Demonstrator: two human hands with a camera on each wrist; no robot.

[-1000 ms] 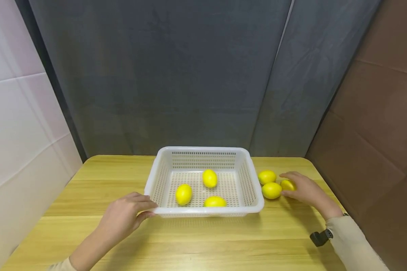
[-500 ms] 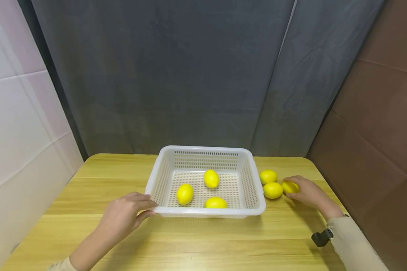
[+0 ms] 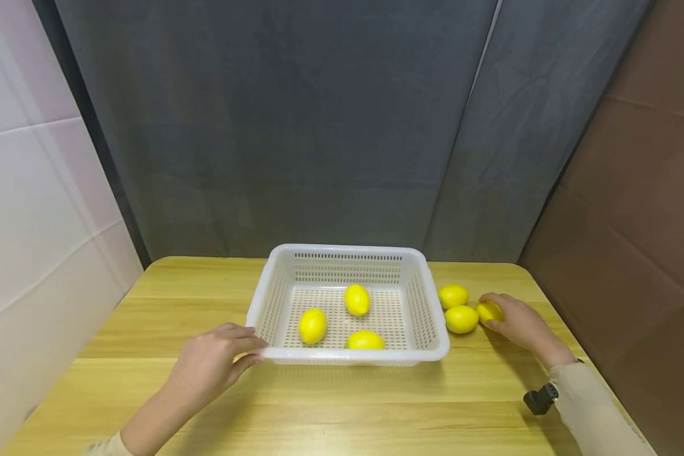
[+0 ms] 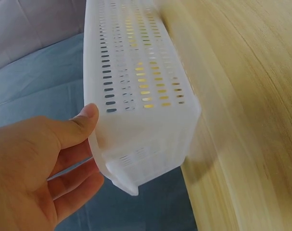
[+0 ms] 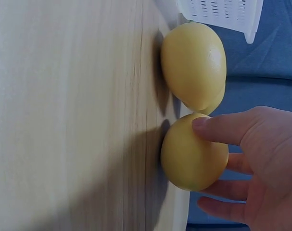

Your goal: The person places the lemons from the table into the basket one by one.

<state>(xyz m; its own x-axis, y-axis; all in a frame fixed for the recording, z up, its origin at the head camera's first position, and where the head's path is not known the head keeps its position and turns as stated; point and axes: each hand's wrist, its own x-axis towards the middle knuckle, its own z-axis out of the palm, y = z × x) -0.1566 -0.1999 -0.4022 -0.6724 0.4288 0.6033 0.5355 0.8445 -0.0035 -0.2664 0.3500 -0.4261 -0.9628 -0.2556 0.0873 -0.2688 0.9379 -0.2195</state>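
1. Three lemons [image 3: 357, 300] lie inside the white perforated basket [image 3: 348, 356]; the left grip [image 3: 213, 354] pinches its near corner, usefully steadying it.
2. The right grip [image 3: 520, 324] clamps another lemon [image 5: 191, 156], beside two neighbouring lemons [image 3: 462, 319] at the bench [image 3: 330, 418].
3. A straight lift should avoid rolling those two.

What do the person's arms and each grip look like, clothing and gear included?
The left grip and right grip are bare, ungloved. The right sleeve is beige, with a small black device at its end; only a beige edge of the left sleeve shows.
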